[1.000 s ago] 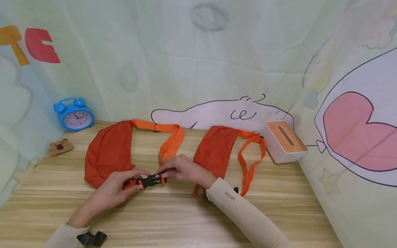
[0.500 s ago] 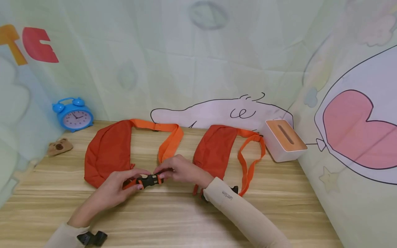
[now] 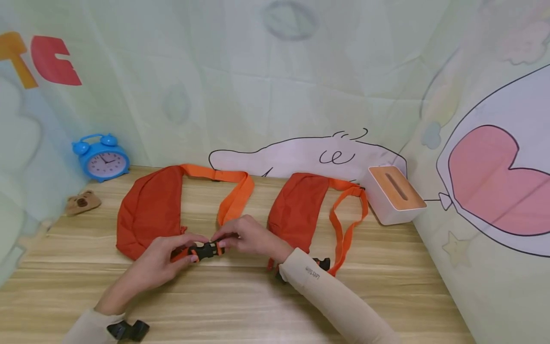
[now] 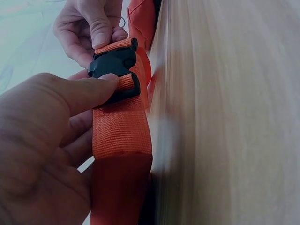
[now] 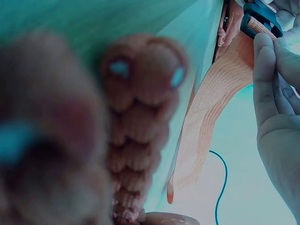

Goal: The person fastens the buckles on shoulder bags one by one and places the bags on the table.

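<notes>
The left orange-red waist bag lies on the wooden table, its orange strap looping round to a black side-release buckle. My left hand pinches the buckle's left half between thumb and fingers, close to the bag's lower edge. At the other end, my right hand pinches the strap side of the buckle. In the left wrist view the two halves of the buckle sit together, the thumb on its near end. Right fingers show at the buckle in the right wrist view.
A second orange-red bag lies under my right forearm, its black buckle partly hidden by the sleeve. A tissue box stands at the right, a blue alarm clock and a brown bear item at the left. Printed cloth walls surround the table.
The buckle's right half has slid leftward into the left half, narrowing the gap between them. My right hand has moved slightly left; my left hand has stayed nearly still.
</notes>
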### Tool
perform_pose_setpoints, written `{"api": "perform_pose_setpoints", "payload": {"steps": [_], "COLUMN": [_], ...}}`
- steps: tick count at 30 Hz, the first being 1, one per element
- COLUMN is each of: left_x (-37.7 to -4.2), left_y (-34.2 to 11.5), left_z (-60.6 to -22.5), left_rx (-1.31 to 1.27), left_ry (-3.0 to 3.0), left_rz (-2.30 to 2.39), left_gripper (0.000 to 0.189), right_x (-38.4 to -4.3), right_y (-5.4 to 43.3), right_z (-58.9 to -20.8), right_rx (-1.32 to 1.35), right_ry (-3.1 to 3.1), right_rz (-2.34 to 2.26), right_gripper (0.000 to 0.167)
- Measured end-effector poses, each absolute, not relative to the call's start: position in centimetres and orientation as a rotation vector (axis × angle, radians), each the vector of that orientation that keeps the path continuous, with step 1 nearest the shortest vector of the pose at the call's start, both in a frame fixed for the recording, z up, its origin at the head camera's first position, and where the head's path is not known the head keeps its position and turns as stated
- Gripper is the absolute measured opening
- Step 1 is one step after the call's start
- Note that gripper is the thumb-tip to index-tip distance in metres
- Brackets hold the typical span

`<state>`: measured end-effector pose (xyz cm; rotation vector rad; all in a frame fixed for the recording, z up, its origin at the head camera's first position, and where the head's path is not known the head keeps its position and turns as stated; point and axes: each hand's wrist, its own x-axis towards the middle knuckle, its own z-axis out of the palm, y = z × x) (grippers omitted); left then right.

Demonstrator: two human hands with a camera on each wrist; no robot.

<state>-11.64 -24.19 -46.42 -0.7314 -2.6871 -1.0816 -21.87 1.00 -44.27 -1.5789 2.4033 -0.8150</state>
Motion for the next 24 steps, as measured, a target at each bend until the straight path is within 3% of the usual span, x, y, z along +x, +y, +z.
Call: {"api": "perform_pose_setpoints", "payload": {"steps": [24], "left_x": [-11.64], "left_y": [-24.01], "left_z": [-46.4], "left_rx": [-0.727], "left_ry": [-2.683], "left_rz": [-1.088], "left_gripper": [0.047], "right_x": [-21.35], "right_y": [0.58], "right_z": [-44.7], "right_rx": [-1.444], "right_ry": [2.293], "right_rz": [-0.986], "right_gripper": [0.012]}}
